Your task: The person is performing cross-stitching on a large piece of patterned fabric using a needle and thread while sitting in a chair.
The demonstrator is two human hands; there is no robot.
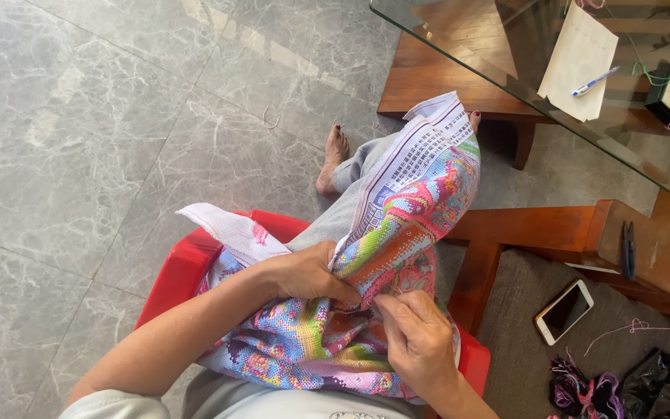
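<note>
Stitching hands: both hands meet on a cross-stitch canvas (397, 233) in the lower centre of the frame.
Right hand: the right hand (416, 337) sits lowest, at lower centre right, its back to the camera; thumb and forefinger are pressed together in a pinch at the cloth, though whether a needle lies between them is too small to tell.
Left hand: the left hand (308, 273), just above and left of it, has its fingers curled together, gripping a fold of the canvas; its fingertips nearly touch those of the right hand.
Canvas: it drapes over the person's lap, bunched under the hands, and runs up toward the centre of the frame; the worked part is pink, green, blue and orange, with a white printed margin along its left edge.
Seat: a red plastic chair (188, 268) shows below and left of the cloth.
Lower right: a smartphone (564, 311) lies on a grey cushion, with tangled purple thread (579, 392) below it.
Middle: a bare foot (333, 155) rests on the grey marble floor (102, 140).
Upper right: a glass tabletop (505, 46) bears white paper (579, 58) with a blue pen (595, 81) across it.
</note>
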